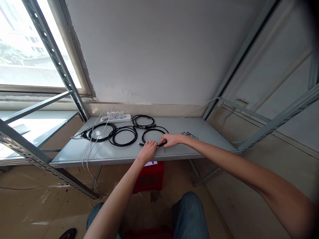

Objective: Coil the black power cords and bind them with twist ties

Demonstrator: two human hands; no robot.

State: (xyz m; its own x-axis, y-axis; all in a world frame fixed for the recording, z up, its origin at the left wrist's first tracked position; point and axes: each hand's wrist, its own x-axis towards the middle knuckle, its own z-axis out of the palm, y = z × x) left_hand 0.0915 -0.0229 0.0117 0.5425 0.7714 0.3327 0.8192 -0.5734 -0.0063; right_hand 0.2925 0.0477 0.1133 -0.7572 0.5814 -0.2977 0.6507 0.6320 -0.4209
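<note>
A coiled black cable (151,129) lies near the front edge of the grey metal shelf (179,127), with one connector end sticking out at its left. My left hand (149,150) is closed on the near side of this coil, fingers over the cable. Just right of it, my right hand (170,140) grips the same coil, thumb and fingers pinched together. From under the right hand a short thin tie (164,150) hangs down. The fingertips partly hide the cable. A small heap of thin black ties (189,135) is beyond my right wrist.
Further black cable coils (124,144) lie on the left and at the back. A white power strip (126,118) with plugged-in adapters stands against the wall, its white cords draping over the front edge. A red crate (151,177) sits below the shelf. Metal uprights (50,44) frame both sides.
</note>
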